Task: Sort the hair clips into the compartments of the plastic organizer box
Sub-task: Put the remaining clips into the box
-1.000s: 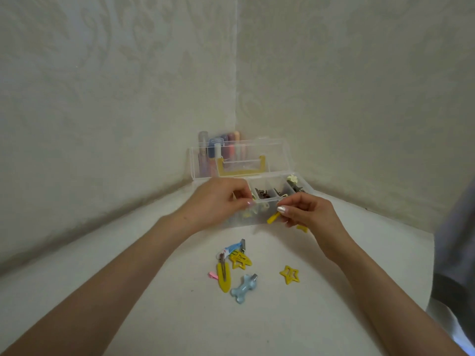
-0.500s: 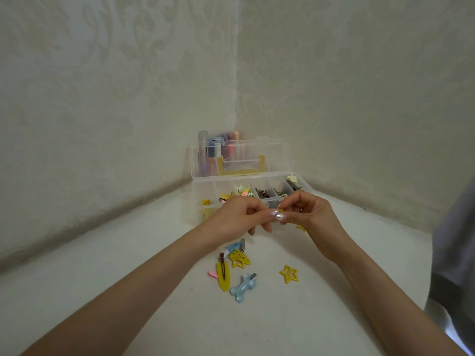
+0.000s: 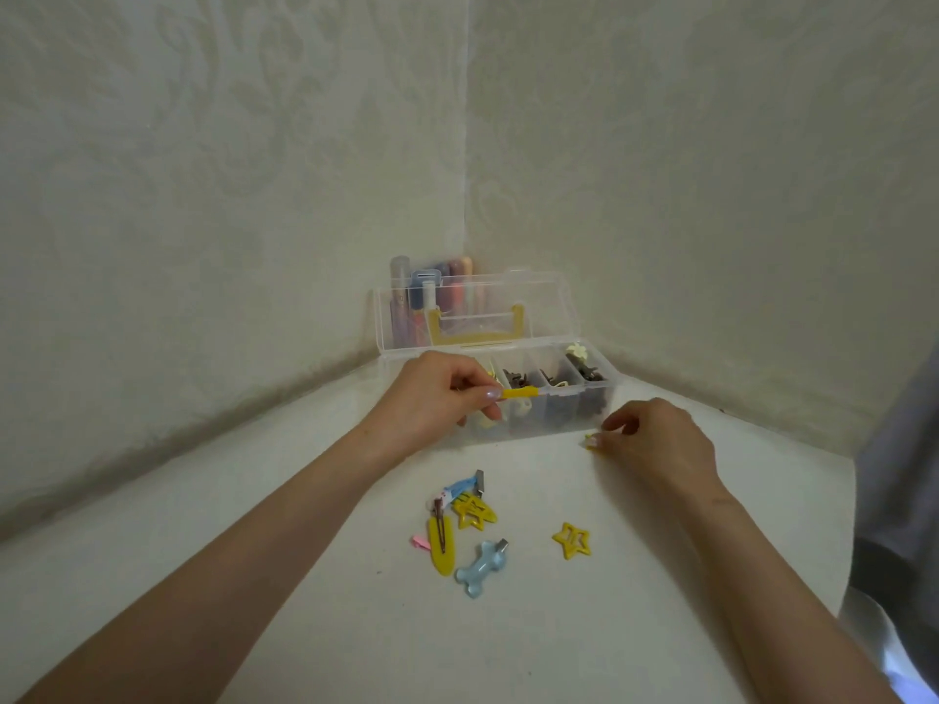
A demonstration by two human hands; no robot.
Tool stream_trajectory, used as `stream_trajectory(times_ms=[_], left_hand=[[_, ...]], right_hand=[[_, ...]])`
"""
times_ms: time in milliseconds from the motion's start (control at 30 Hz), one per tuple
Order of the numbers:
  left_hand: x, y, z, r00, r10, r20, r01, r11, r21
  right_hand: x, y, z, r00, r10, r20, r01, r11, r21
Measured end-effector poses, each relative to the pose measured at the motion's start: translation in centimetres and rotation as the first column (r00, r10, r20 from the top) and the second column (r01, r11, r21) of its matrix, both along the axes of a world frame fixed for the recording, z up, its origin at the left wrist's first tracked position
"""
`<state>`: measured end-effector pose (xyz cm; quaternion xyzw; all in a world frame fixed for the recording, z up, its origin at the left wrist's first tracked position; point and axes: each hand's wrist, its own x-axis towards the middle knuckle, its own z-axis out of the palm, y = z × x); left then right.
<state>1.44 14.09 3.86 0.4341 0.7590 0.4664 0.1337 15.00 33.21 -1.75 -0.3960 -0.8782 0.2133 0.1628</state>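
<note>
Yellow bar clip (image 3: 518,393) pinched between thumb and forefinger of left hand (image 3: 441,393), passed over from the right within the last second, now poised over the near wall of the clear organizer box (image 3: 554,421). Hands parted, no longer meeting in front of the box. Right hand (image 3: 655,439) dropped to the table (image 3: 305,576) just beside the box's right corner, fingertips closing on a small yellow clip (image 3: 590,442); lifted or not, cannot tell.

Same head view, further back: lid up against the wall corner, yellow handle showing through it, tubes and bottles (image 3: 427,297) standing behind. Dark clips in the middle and right compartments, pale flower clip (image 3: 577,352) at the far right end.

Nearer on the table, 5 or so clips unsorted: blue clip (image 3: 463,487), yellow star clip (image 3: 475,513) touching it, long yellow snap clip (image 3: 441,551), pink bit (image 3: 420,542) beside that, pale blue bone-shaped clip (image 3: 481,569), lone yellow star (image 3: 572,540) well apart to the right.

Meaning for the task, by judgement: 2 clips handled at once, bar clip about to drop into a left compartment, sorting roughly midway.
</note>
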Motion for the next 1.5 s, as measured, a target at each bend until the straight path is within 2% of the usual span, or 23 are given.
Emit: stream_trajectory(times_ms=[100, 233, 367, 600, 767, 900, 967, 1067, 1200, 1400, 1500], left_hand=[[-0.9, -0.5, 0.7, 0.998, 0.046, -0.048, -0.046, 0.999, 0.019], [-3.5, -1.4, 1.6, 0.967, 0.189, -0.173, -0.175, 0.98, 0.094], [-5.5, -1.8, 1.7, 0.95, 0.225, -0.216, -0.202, 0.971, 0.127], [-7.2, 0.1, 2.5, 0.929, 0.145, -0.339, -0.2, 0.971, -0.132], [-7.2, 1.8, 3.0, 0.945, -0.016, -0.326, -0.133, 0.894, -0.428], [-7.3, 2.7, 2.4, 0.913, -0.026, -0.407, -0.188, 0.858, -0.478], [-7.1, 2.4, 2.0, 0.884, 0.0, -0.467, -0.24, 0.858, -0.455], [-6.6, 1.1, 1.8, 0.854, 0.099, -0.511, -0.298, 0.897, -0.325], [-5.1, -0.9, 1.3, 0.849, 0.184, -0.496, -0.303, 0.938, -0.171], [-2.2, -1.8, -0.2, 0.886, 0.117, -0.449, -0.158, 0.986, -0.055], [-1.6, -1.6, -0.5, 0.916, 0.032, -0.399, -0.054, 0.998, -0.044]], right_hand=[[-0.1, -0.1, 0.2, 1.0, 0.016, 0.005, -0.016, 1.0, -0.007], [-0.3, -0.3, 0.2, 0.996, 0.086, 0.002, -0.085, 0.996, -0.017], [-0.8, -0.6, 0.0, 0.978, 0.205, -0.039, -0.206, 0.978, -0.04], [-1.0, -0.7, -0.2, 0.968, 0.241, -0.077, -0.243, 0.97, -0.025], [-1.0, -0.8, -0.2, 0.969, 0.242, -0.05, -0.244, 0.969, -0.038], [-1.0, -0.8, -0.1, 0.967, 0.254, -0.03, -0.255, 0.965, -0.059], [-1.0, -0.9, 0.0, 0.962, 0.273, -0.011, -0.274, 0.96, -0.053], [-1.0, -1.0, 0.0, 0.951, 0.308, 0.021, -0.307, 0.951, -0.044], [-1.0, -1.4, 0.0, 0.935, 0.349, -0.058, -0.353, 0.93, -0.104], [-1.3, -2.2, 0.0, 0.89, 0.406, -0.207, -0.437, 0.89, -0.13], [-1.4, -2.7, 0.1, 0.851, 0.38, -0.362, -0.48, 0.843, -0.244]])
